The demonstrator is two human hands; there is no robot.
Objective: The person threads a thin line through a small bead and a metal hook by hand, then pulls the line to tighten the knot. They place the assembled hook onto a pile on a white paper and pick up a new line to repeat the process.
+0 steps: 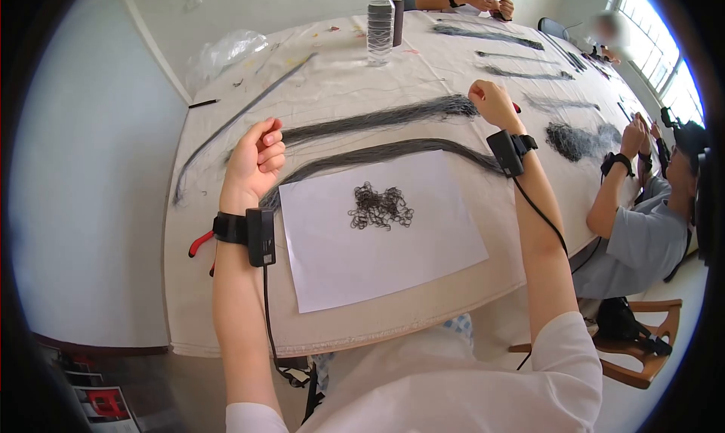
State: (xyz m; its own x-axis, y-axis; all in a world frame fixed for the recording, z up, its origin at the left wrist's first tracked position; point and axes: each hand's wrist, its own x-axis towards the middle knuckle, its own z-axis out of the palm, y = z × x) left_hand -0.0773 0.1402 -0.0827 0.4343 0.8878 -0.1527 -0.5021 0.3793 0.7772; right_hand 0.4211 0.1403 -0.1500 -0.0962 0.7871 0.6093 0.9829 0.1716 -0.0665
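Observation:
My left hand point(257, 159) is raised left of the white paper point(317, 274), its fingers curled closed; anything inside is hidden. My right hand point(495, 105) is closed at the right end of a long bundle of dark grey wire-like strands point(377, 118). I cannot make out what its fingers hold. A red tip point(516, 108) shows just beside it. A second dark bundle point(393, 147) curves along the paper's top edge. On the paper lies a small pile of dark curled loops point(380, 207). Both wrists wear black strapped devices with cables.
A red-handled tool point(201, 243) lies partly hidden by my left wrist. A water bottle point(380, 25), a dark flask point(396, 16), a plastic bag point(226, 54) and a black pen point(204, 103) are farther back. More strand bundles point(574, 140) lie right. Other people sit across and at right.

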